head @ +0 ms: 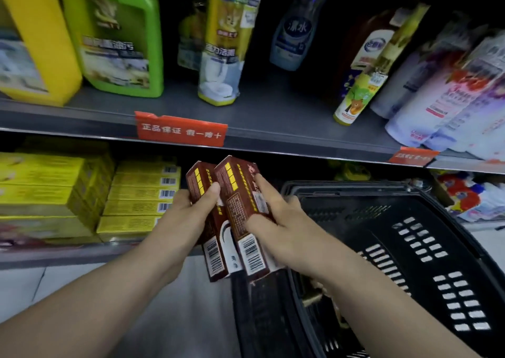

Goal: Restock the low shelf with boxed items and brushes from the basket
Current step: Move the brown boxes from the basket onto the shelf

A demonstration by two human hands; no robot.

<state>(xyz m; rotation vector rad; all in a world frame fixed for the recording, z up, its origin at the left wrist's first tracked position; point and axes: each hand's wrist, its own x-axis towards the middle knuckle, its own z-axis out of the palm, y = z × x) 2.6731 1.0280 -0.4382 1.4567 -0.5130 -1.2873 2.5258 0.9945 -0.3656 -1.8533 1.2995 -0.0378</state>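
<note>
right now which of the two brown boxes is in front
The brown box in the right hand, beside the black basket; it overlaps the other brown box, which the left hand grips.

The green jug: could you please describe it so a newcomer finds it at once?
Look at the upper shelf, above the red tag. At its left end two big jugs stand together. The green jug is the only bright green container, right of the yellow jug.
</note>
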